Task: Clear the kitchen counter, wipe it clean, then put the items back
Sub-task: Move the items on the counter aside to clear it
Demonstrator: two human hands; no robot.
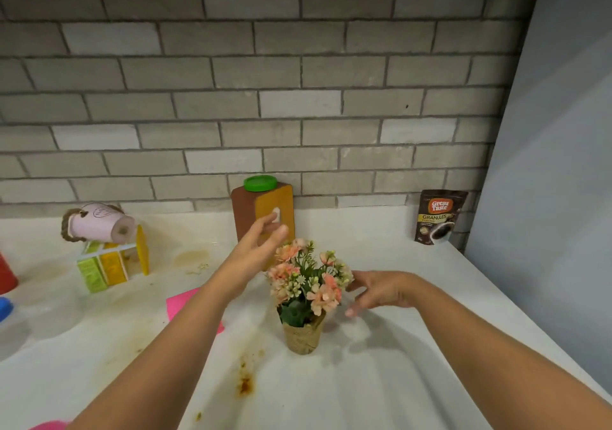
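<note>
A small pot of pink artificial flowers point(306, 300) stands in the middle of the white counter point(414, 347). My left hand point(256, 250) is open just left of and above the blooms, in front of a brown jar with a green lid point(265, 204). My right hand point(377, 292) is open to the right of the flowers, fingers spread toward them and apart from the pot. Neither hand holds anything. Brown stains point(245, 381) mark the counter near the front, and a paler stain ring point(192, 257) lies further back.
A dark coffee pouch point(438, 216) leans against the brick wall at the back right. At the left, a pink cup point(99, 222) lies tipped on a rack of yellow and green boxes point(111, 265). A pink cloth point(180, 302) lies under my left forearm. Red point(6, 274) and blue point(5, 307) items sit at the left edge.
</note>
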